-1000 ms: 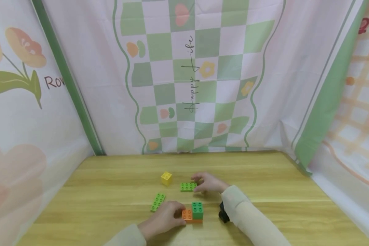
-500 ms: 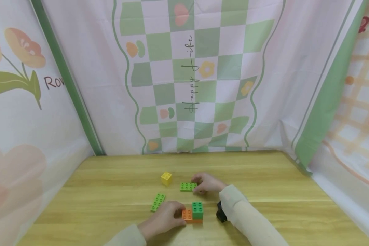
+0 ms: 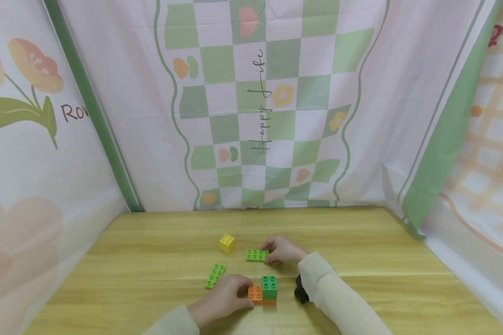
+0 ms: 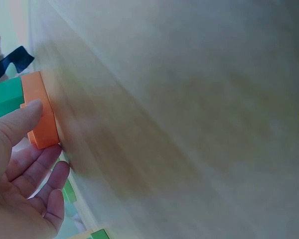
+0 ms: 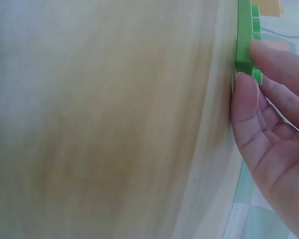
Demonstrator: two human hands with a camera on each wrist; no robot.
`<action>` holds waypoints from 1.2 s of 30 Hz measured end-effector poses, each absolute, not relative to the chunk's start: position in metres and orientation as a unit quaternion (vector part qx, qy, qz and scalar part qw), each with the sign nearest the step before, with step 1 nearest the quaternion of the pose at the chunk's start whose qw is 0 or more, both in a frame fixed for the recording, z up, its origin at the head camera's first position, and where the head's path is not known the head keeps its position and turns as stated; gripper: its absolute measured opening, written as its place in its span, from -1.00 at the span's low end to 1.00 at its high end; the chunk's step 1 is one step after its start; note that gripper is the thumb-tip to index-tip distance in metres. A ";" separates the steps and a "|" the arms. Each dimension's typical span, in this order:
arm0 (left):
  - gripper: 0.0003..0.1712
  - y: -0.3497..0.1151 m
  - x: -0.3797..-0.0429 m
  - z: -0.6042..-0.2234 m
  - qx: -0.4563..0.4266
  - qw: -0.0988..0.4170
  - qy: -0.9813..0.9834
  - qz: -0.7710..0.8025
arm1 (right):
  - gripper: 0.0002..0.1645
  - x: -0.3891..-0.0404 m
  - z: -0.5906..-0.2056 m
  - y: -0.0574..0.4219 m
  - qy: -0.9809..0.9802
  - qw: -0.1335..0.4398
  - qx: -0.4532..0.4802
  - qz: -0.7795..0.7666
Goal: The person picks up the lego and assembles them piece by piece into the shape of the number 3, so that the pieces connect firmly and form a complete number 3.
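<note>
My left hand (image 3: pixel 228 295) holds the left end of an orange brick (image 3: pixel 255 293), thumb on one side and fingers on the other. In the left wrist view the thumb presses the orange brick's (image 4: pixel 42 109) near face. A dark green brick (image 3: pixel 269 286) is stacked on its right half. Farther back, my right hand (image 3: pixel 284 250) pinches the right end of a flat light green brick (image 3: pixel 255 255) with studs up. The right wrist view has the digits right at the end of that light green brick (image 5: pixel 245 35).
A second flat light green brick (image 3: pixel 215 276) lies at an angle beyond my left hand. The yellow brick (image 3: pixel 227 243) sits farther back on the wooden table (image 3: pixel 151 260). A black device (image 3: pixel 301 291) is at the right sleeve. A patterned curtain (image 3: pixel 218 130) stands behind the table.
The right forearm has shifted slightly left. Both hands and the bricks stay practically where they were.
</note>
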State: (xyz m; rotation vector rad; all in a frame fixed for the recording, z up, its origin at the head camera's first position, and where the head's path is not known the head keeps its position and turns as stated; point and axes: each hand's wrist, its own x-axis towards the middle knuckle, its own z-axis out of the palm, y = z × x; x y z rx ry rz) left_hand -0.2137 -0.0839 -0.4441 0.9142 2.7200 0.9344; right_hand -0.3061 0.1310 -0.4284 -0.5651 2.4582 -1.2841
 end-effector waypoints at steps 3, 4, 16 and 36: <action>-0.62 -0.084 -0.213 -0.444 0.303 0.061 0.899 0.310 | -0.64 -0.306 -0.428 0.131 0.859 0.156 -0.196 -0.447; -0.62 -0.084 -0.213 -0.444 0.304 0.060 0.899 0.310 | -0.64 -0.306 -0.428 0.131 0.859 0.156 -0.195 -0.447; -0.61 -0.085 -0.212 -0.444 0.303 0.055 0.900 0.307 | -0.62 -0.306 -0.427 0.136 0.852 0.165 -0.192 -0.458; -0.59 -0.083 -0.210 -0.442 0.299 0.048 0.905 0.298 | -0.58 -0.301 -0.411 0.144 0.841 0.150 -0.227 -0.467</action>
